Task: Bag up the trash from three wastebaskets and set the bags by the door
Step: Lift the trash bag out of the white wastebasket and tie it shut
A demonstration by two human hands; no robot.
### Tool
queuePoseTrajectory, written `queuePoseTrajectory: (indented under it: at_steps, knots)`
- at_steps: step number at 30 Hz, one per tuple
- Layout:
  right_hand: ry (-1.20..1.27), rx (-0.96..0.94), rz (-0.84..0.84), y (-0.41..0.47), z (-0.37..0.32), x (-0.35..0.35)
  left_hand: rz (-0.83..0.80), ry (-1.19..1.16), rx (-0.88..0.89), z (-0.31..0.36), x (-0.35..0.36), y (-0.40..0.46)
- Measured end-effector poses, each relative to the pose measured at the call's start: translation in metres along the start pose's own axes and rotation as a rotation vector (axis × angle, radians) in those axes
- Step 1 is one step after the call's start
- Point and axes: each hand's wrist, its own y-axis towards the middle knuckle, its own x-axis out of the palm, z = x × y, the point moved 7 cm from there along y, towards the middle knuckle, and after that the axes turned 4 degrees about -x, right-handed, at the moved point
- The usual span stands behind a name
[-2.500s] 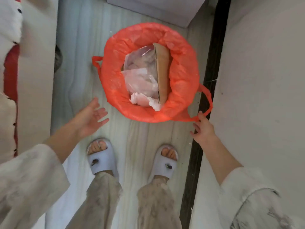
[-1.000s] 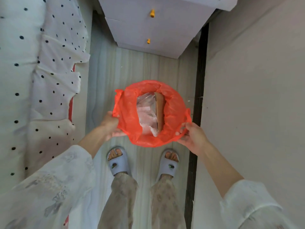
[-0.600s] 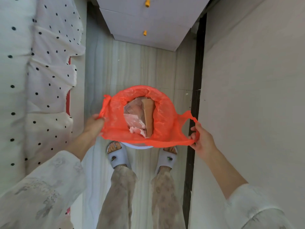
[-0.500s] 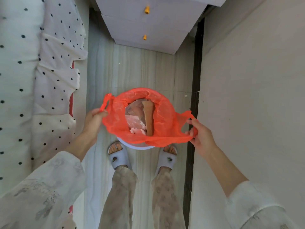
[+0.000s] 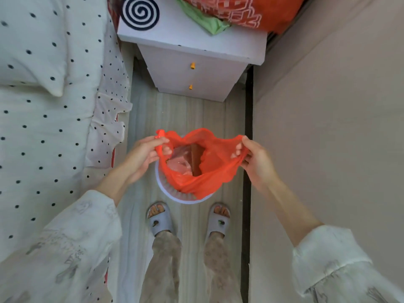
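Both hands on the orange trash bag [image 5: 215, 169], frame center. Left hand [image 5: 143, 155] pinches the left handle loop, thumb on top, fingers curled under. Right hand [image 5: 254, 159] pinches the right edge of the mouth; fingertips show through the film. So both closed on the bag, mouth stretched between them.

Bag: thin, crinkly, translucent plastic. Inside I see a brown cardboard piece [image 5: 195, 159] standing on edge and clear crumpled plastic wrap [image 5: 178, 159] beside it at its 9 o'clock.

Bag bottom sits in the white wastebasket [image 5: 172, 192]: round, slatted wall, rim visible from 7 to 5 o'clock under the bag. Basket stands on pale wood-grain floor [image 5: 188, 114], just ahead of my slippers [image 5: 160, 219], grey, moulded foam look.

At 12 o'clock: white nightstand [image 5: 196, 51], two drawers with small orange knobs. On top at 11 o'clock a black mosquito coil [image 5: 140, 12], spiral. At 1 o'clock an orange bag with white print [image 5: 247, 12], characters not readable, plus something green [image 5: 203, 20] under it.

9 o'clock: bed with white, black-dotted bedding [image 5: 43, 119], ruffled edge. 3 o'clock: plain beige wall [image 5: 328, 138], dark strip along its base.

Sleeves [image 5: 72, 232]: off-white printed fabric.
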Motion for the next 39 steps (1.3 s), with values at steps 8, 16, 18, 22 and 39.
queuePoseTrajectory:
  at_steps: [8, 16, 18, 22, 39]
  knots:
    - [-0.062, -0.054, 0.062, -0.008, -0.048, 0.006, 0.052, 0.028, 0.077, 0.04, 0.011, -0.03]
    - [0.033, -0.147, 0.129, -0.017, -0.092, -0.004, 0.059, -0.052, 0.185, 0.088, 0.018, -0.051]
    - [0.065, -0.153, 0.091, -0.018, -0.106, 0.004, 0.06, -0.048, 0.217, 0.104, 0.023, -0.055]
    - [-0.061, -0.149, 0.014, -0.033, -0.11, 0.02, 0.083, 0.034, 0.221, 0.105, 0.027, -0.069]
    - [-0.283, -0.334, 0.093, -0.223, -0.135, 0.012, 0.027, 0.301, 0.413, 0.121, 0.033, -0.267]
